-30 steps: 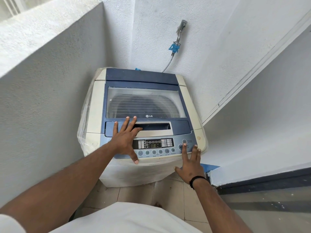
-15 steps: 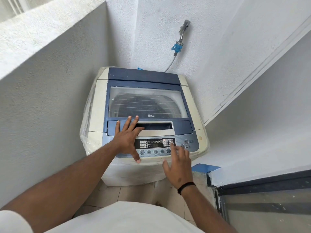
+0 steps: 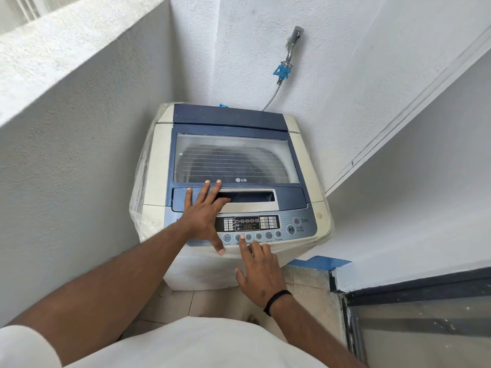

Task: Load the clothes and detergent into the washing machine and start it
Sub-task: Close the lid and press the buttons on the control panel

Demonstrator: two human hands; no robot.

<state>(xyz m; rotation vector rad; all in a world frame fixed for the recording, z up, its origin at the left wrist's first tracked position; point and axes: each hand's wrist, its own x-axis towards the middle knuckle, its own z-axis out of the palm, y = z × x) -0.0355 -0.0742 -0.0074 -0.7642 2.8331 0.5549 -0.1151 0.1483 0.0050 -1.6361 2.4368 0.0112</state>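
Observation:
A cream and blue top-loading washing machine (image 3: 156, 166) stands in a wall corner, its clear lid (image 3: 233, 158) down. Through the lid I make out only a dark drum; clothes and detergent are not visible. My left hand (image 3: 203, 212) lies flat with fingers spread across the lid's handle recess (image 3: 247, 196) and the left end of the control panel (image 3: 292, 224). My right hand (image 3: 259, 272) reaches from below, its index fingertip touching a round button in the panel's lower row, left of centre. The start/pause button (image 3: 291, 229) sits uncovered at the panel's right.
White walls close in on the left, back and right. A metal tap (image 3: 292, 46) with a blue connector and a hose feeds down behind the machine. A low ledge with a blue corner (image 3: 321, 262) and a dark-framed pane (image 3: 414, 328) stand at my right. Tiled floor lies below.
My right hand has moved left from the start/pause end of the panel to the lower row of buttons, index finger extended. My left hand has stayed on the lid.

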